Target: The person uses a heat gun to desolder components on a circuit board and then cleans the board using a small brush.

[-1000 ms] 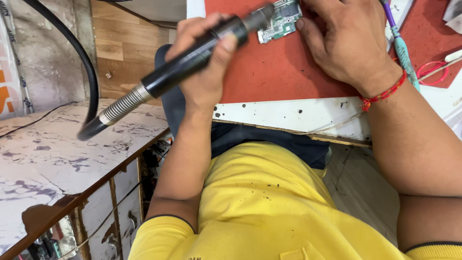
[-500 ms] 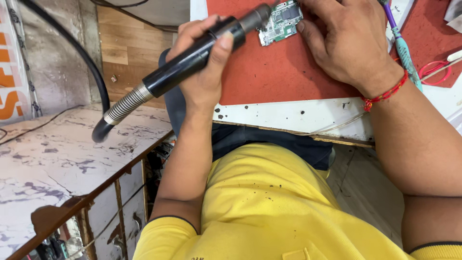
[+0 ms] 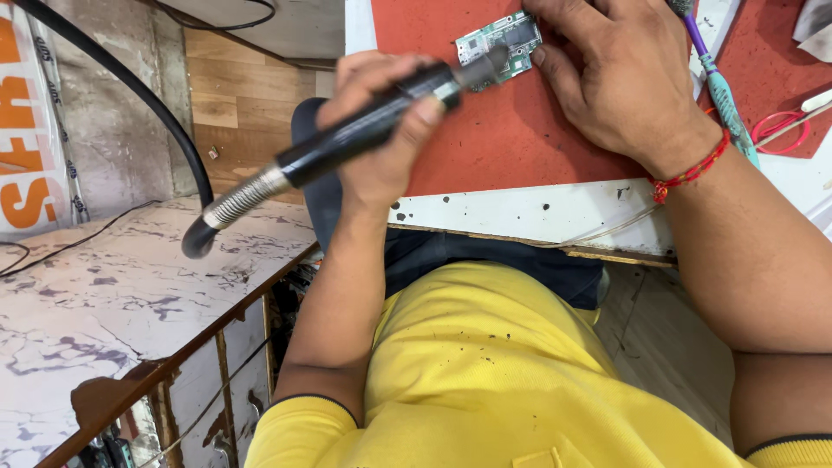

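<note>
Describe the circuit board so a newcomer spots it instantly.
Start at the red mat covering the white workbench. Near its top edge lies the small green circuit board, between the black handpiece's tip and the right hand. It is the only green, component-studded rectangle there.

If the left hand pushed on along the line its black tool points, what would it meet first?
Most likely the green circuit board: the left hand aims the black tool nozzle at it, though the gap is unclear.

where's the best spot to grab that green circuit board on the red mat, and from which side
Pinch the circuit board by its long bare edges, near the far end. It lies flat on the red mat, so come from above. The near end is taken: the black hot-air wand points at it, and the right hand steadies the right edge.
</note>
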